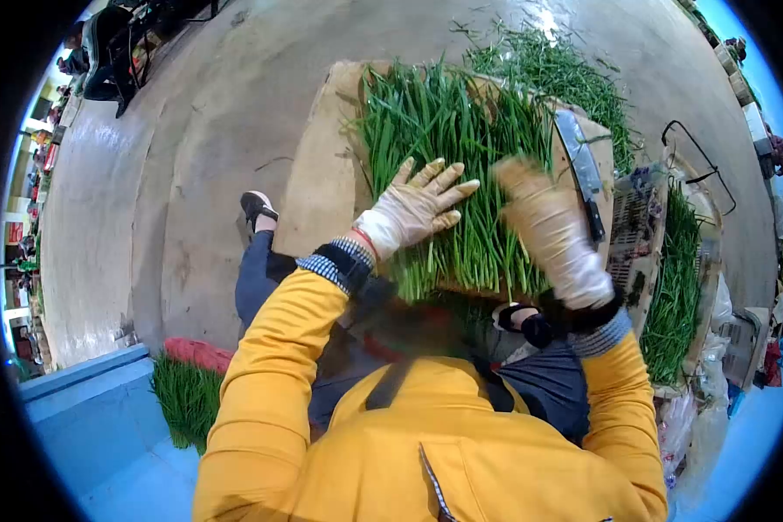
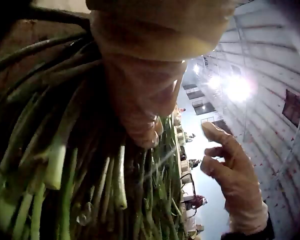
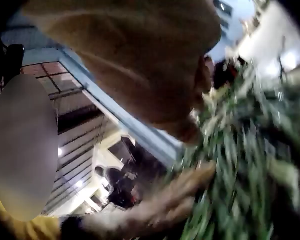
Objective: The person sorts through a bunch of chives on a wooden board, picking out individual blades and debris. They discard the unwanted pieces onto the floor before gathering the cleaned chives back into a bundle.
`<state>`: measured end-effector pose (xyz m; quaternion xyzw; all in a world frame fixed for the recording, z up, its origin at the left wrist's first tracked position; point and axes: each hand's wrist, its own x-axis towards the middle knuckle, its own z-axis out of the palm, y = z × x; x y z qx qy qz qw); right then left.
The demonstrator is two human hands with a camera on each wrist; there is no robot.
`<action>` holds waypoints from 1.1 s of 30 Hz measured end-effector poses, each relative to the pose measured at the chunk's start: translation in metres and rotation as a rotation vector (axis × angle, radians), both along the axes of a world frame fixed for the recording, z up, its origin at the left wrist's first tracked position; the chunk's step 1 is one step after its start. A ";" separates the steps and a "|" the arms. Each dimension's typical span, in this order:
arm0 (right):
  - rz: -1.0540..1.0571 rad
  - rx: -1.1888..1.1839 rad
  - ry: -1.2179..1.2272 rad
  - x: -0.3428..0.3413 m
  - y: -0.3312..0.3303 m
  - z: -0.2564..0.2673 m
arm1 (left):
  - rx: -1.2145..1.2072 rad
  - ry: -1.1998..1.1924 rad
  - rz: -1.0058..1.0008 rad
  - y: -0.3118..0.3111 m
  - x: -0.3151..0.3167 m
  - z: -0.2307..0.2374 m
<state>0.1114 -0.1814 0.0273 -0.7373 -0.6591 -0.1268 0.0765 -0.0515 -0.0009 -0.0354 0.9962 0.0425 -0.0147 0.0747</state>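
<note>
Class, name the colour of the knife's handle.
The knife's handle is black, seen best in the head view.

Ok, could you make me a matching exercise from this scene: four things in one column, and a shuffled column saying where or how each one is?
Things:
1. Left hand in a pale glove
2. Right hand in a pale glove
3. Broad-bladed metal knife with a black handle
4. Green leafy bundle with a red covering at one end

Places and states:
A. Beside the light blue ledge
B. Blurred in the head view, holding nothing
C. Right of the pile of long green stalks
D. Fingers spread on that pile

Right pairs: 1-D, 2-B, 3-C, 4-A
</note>
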 end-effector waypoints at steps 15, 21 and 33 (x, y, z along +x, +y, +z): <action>0.552 -0.784 1.121 -0.072 -0.054 0.042 | 0.012 -0.090 -0.025 -0.001 -0.001 -0.006; 0.000 0.012 1.482 0.009 -0.081 0.068 | 0.028 -0.072 -0.010 -0.003 -0.002 0.002; -0.301 0.123 0.279 -0.030 -0.062 -0.052 | -0.057 0.108 -0.063 -0.035 0.028 0.022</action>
